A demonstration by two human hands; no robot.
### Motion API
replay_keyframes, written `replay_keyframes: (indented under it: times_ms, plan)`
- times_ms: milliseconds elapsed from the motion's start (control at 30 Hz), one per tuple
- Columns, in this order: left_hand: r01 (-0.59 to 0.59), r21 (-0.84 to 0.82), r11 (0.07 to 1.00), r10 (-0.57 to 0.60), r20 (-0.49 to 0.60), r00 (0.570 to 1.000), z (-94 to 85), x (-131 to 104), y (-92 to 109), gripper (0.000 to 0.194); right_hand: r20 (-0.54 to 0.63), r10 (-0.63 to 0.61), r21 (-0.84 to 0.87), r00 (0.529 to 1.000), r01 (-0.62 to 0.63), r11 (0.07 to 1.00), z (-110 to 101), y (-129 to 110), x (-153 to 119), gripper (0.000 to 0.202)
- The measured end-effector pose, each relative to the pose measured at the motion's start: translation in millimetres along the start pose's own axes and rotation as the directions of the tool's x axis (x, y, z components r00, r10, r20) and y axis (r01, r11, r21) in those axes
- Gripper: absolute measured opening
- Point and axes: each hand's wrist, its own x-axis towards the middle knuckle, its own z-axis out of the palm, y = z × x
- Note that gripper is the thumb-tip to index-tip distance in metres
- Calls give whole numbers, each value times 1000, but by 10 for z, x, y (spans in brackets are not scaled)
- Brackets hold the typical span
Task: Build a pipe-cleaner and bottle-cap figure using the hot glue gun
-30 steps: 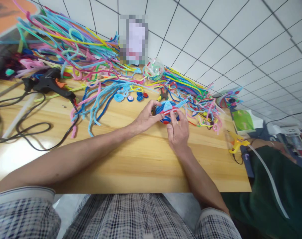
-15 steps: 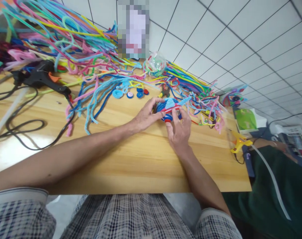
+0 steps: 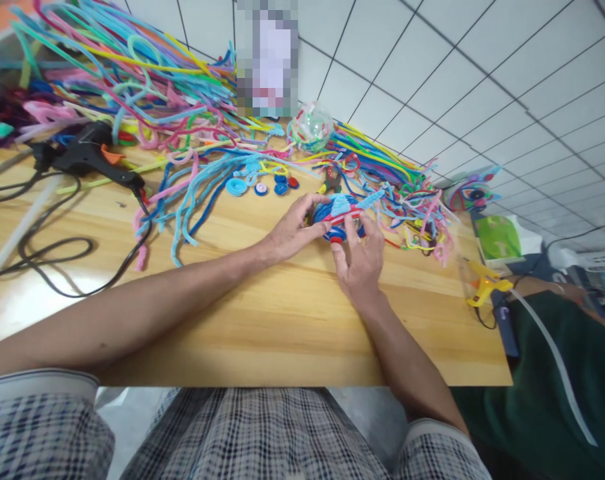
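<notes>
Between my two hands is a rounded pipe-cleaner craft piece (image 3: 338, 207), blue with a red band and light-blue parts, one of which sticks out to the right. My left hand (image 3: 302, 229) grips its left side, thumb along the red band and fingers behind. My right hand (image 3: 361, 257) holds the front and right side, with fingertips on the red band and the thumb by a small red disc at the bottom. Just behind it lie pliers (image 3: 331, 180) with dark and yellow handles. Coiled pipe-cleaner discs (image 3: 236, 187) in blue, white and red rest to the left.
A black glue gun (image 3: 95, 157) with a looping cord lies at left. Heaps of pipe cleaners (image 3: 147, 73) line the back, around a clear ball (image 3: 312, 127). A yellow glue gun (image 3: 486, 283) is at the right edge, near a person in dark green (image 3: 562, 373).
The view has shifted slightly, so the surroundings sit a little differently. Both hands keep their hold on the craft piece, with hardly any movement.
</notes>
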Motion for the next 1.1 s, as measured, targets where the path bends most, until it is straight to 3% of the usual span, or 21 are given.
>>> replay_keyframes:
  times_ms: [233,400,633,933,1100]
  plan:
    - [-61,-65,996,59,-21,998,12,27,-117,46,-17,-8,29,1000,9,1000,16,13,-2,66]
    - [-96,2,995,96,-24,995,13,24,-131,45,-66,-36,-24,997,34,999,26,-24,23,67]
    - [-141,22,990,141,-26,990,19,14,-117,45,-36,-12,-11,999,12,1000,29,-27,14,65]
    - [-109,39,993,111,-45,993,38,19,-105,44,50,13,54,999,-15,998,-6,-28,-6,58]
    - [-112,77,991,117,-60,991,52,23,-85,43,-25,8,65,1000,-7,998,25,-28,-3,54]
